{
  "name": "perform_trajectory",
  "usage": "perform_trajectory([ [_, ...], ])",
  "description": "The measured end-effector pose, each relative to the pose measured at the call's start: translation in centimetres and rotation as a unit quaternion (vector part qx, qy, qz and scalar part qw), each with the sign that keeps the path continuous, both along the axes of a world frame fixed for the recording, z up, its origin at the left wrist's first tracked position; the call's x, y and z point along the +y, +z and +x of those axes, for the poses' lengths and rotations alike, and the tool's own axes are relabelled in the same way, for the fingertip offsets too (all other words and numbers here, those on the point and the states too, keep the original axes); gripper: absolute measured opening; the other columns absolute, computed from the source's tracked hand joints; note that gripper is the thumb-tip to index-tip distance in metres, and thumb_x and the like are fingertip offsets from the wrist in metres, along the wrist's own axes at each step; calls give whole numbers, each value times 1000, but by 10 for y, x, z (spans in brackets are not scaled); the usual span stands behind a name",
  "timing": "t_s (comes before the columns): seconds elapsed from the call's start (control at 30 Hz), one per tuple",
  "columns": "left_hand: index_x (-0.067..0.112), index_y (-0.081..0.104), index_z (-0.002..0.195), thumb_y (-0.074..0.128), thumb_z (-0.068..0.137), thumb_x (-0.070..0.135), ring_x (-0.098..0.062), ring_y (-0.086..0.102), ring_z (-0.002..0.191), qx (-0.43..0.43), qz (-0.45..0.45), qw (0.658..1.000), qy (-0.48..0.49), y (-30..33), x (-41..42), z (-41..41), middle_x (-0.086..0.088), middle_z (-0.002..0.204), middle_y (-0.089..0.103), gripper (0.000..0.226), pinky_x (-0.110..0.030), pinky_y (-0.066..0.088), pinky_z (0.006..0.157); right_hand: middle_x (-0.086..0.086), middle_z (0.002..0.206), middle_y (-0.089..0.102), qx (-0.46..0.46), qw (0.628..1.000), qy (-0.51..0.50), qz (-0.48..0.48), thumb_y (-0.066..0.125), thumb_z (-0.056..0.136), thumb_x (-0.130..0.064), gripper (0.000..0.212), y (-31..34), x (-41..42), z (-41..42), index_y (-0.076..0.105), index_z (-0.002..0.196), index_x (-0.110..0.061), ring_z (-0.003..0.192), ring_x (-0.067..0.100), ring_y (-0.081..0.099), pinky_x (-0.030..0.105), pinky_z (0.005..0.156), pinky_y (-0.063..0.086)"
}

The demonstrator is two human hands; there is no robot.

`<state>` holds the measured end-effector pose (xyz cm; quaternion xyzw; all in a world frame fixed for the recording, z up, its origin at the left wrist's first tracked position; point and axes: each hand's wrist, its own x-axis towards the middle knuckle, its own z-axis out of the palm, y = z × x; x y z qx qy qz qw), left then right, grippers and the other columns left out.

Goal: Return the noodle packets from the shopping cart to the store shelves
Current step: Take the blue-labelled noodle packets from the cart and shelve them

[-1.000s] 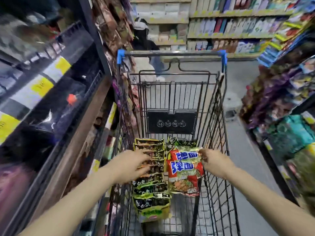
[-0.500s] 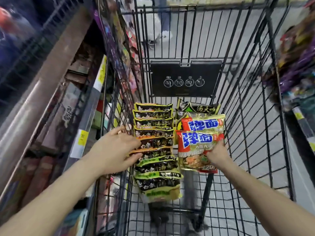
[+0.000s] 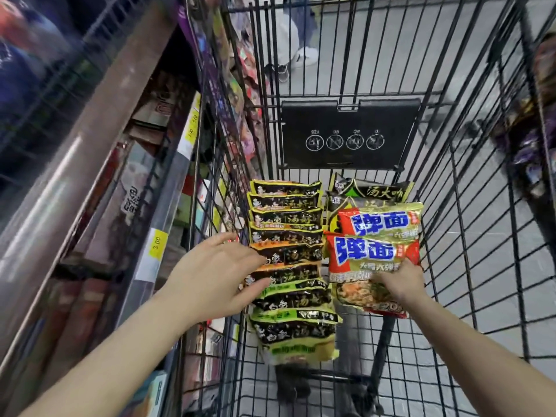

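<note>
While reaching: hands (image 3: pixel 216 275) (fingers spread) low.

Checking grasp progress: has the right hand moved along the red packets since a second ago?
Yes. The right hand went from the packets' right edge to the front red packet's lower edge.

Both bare forearms are reaching forward and down, side by side. The left hand (image 3: pixel 215 273) is lying palm-down with fingers spread and nearly straight — thumb angling out to the right. The right hand (image 3: pixel 397 285) is curling its fingers into a pinch — knuckles facing up.
</note>
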<state>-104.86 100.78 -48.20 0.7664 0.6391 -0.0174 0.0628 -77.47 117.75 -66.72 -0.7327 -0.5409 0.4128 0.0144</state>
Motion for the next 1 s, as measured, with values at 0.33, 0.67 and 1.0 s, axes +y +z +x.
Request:
perform_trajectory([
  [0.33, 25, 72, 92, 35, 87, 54, -7, 69, 78, 20, -19, 999, 21, 2, 2, 3, 13, 86, 73, 47, -30, 51, 90, 3, 88, 63, 31, 992, 67, 105, 76, 76, -27, 44, 64, -31, -1, 47, 106, -13, 80, 24, 62, 38, 75, 53],
  [0.67, 23, 52, 131, 46, 95, 37, -12, 57, 108, -161, -152, 957, 189, 2, 61, 51, 7, 133, 55, 39, -38, 45, 101, -8, 90, 67, 93, 963, 118, 224, 70, 81, -33, 34, 189, -18, 19, 57, 108, -18, 77, 7, 64, 27, 63, 54],
  [1.0, 3, 48, 130, 52, 95, 25, -24, 55, 112, -339, -222, 867, 291, -55, 126, 130, -7, 127, 55, 42, -28, 41, 92, -16, 81, 65, 166, 939, -13, 301, 79, 72, -29, 29, 267, -3, 82, 62, 95, -24, 81, 9, 64, 27, 72, 51],
])
